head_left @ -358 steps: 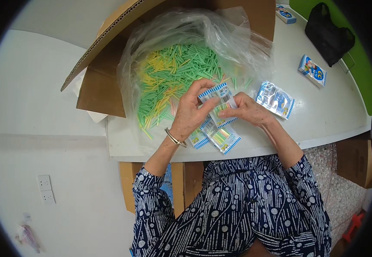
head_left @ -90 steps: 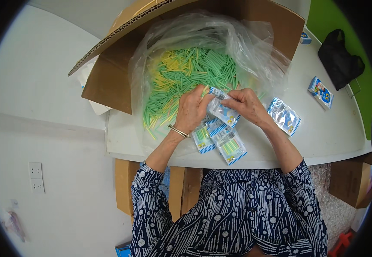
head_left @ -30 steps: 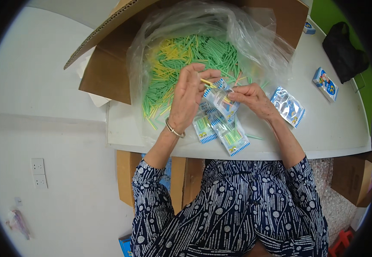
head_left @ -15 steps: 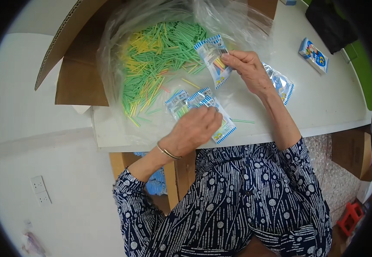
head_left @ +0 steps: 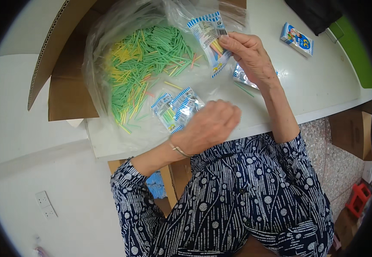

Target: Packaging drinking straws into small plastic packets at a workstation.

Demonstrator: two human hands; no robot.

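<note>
A clear plastic bag of loose green and yellow sticks lies open in a cardboard box. The left hand, fingers curled, presses on the filled packets lying on the white table. The right hand pinches a small packet holding a few sticks. Judging by this, filling is under way; next more sticks need gathering

sleeves: navy, white dots and streaks, pushed up | left wrist: thin silver bangle
</note>
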